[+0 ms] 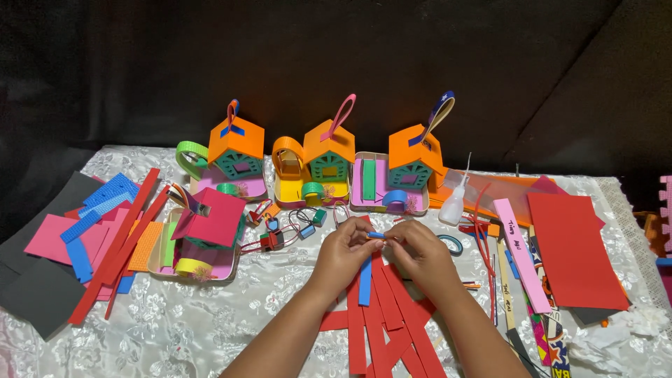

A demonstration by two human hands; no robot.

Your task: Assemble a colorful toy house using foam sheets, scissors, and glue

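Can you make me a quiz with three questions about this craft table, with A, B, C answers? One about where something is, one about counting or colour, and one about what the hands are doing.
1. Where is the glue bottle?
A. right of the houses
B. left of the houses
C. in a hand

2. How many orange-roofed houses stand in the back row?
A. one
B. three
C. five

3. What are the left hand and right hand doing?
A. resting flat
B. holding scissors
C. pinching a blue strip together

Answers: 1 A, it stands just past the rightmost house. 2 B, three roofs line up. 3 C, both sets of fingertips meet on the strip's top.
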